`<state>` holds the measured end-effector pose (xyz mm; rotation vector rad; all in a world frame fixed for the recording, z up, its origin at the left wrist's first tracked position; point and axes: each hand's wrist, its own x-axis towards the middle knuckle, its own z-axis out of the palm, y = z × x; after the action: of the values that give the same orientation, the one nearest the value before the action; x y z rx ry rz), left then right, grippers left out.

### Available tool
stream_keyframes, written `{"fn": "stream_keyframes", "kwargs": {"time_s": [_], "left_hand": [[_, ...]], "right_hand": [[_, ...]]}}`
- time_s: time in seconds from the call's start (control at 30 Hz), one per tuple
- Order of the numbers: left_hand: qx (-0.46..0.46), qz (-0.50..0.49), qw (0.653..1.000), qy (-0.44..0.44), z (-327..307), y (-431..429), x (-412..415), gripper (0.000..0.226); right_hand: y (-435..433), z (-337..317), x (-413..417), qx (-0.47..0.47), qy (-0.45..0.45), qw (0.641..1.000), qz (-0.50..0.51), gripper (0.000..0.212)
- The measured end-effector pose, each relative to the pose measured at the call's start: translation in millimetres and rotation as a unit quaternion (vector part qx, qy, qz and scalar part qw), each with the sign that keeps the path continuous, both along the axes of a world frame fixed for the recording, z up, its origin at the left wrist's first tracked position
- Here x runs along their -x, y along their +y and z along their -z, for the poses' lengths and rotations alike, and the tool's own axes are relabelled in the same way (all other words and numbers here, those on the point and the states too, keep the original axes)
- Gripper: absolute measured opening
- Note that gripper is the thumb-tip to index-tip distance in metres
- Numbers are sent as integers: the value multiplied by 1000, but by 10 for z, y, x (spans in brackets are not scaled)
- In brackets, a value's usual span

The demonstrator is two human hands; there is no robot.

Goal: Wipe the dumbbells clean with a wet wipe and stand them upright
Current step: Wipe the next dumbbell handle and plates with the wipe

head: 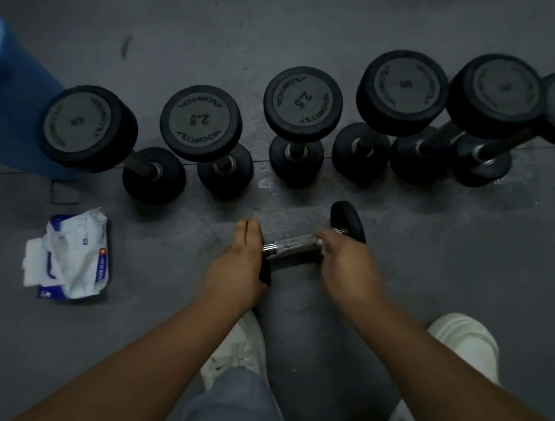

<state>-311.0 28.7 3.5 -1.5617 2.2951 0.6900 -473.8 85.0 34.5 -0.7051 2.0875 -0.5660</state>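
Forearms point(133, 366) foremost: my left hand point(240, 259) presses flat on the lying black rubber, chrome-handled dumbbell point(349, 222); right hand point(344, 258) fingers grip its handle point(290, 246). Likely heavy, rigid, rolls: lift by handle.

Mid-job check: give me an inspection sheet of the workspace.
Surface: dark grey floor, pale scuffs.
Job's things: five upright dumbbells in a row, a sixth cut off at right; lying dumbbell between the hands; wipe pack at left.
Clutter: nothing seen.
Grippers: left hand rests on the lying dumbbell's left head, fingers straight; right hand grips its handle, a white scrap, likely a wipe, under it.
Cables: nothing seen.
Surroundings: blue object far left; white shoes below.
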Motion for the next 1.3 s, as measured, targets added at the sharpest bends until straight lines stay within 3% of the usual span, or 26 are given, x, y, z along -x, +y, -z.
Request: {"fn": "stream_keyframes", "kwargs": {"time_s": [0.03,0.07,0.13,0.17,0.23,0.3,0.37,0.4,0.57,0.63,0.7,0.77,0.83,0.93,1.07,1.13,1.3], "left_hand": [[-5,0,1000,5,0,-8,0,106],[-13,-2,1000,7,-4,-17,3,107],[-25,-5,1000,1,-7,-60,3,112],[-29,-5,1000,-3,-9,-75,4,113],[-29,-2,1000,-9,-10,-91,3,114],[-28,0,1000,-9,-8,-105,13,110],[-32,1,999,-1,-8,-122,24,105],[-33,4,999,4,-11,-135,24,103],[-34,10,999,12,-21,-133,15,105],[-35,10,999,13,-33,-128,24,106],[-38,8,999,12,-48,-126,26,108],[-39,7,999,13,-52,-135,25,109],[-44,6,999,15,-54,-134,18,108],[-41,9,999,17,-64,-116,20,108],[-47,3,999,-4,-94,-114,22,120],[-49,1,999,-8,-109,-109,27,123],[-40,2,999,-6,-106,-108,41,118]], "right_hand": [[75,-30,18,46,-76,992,89,29],[133,-19,29,84,-168,959,214,32],[128,13,-5,124,-369,795,465,31],[100,23,-23,125,-429,711,543,30],[31,57,-5,138,-508,583,619,27],[27,53,63,158,-560,483,655,22],[78,26,88,169,-604,410,662,17],[89,41,78,167,-622,393,656,14],[-45,365,-16,135,-631,406,647,10],[-57,509,-28,130,-609,450,640,9],[-36,618,-49,119,-572,518,624,10],[-23,672,-75,115,-528,575,614,23],[-7,688,-64,113,-510,597,609,26],[31,582,4,124,-555,552,610,3],[-13,403,30,141,-597,479,628,4],[-77,443,-5,144,-585,479,639,4],[-131,681,-169,103,-444,663,594,23]]}}
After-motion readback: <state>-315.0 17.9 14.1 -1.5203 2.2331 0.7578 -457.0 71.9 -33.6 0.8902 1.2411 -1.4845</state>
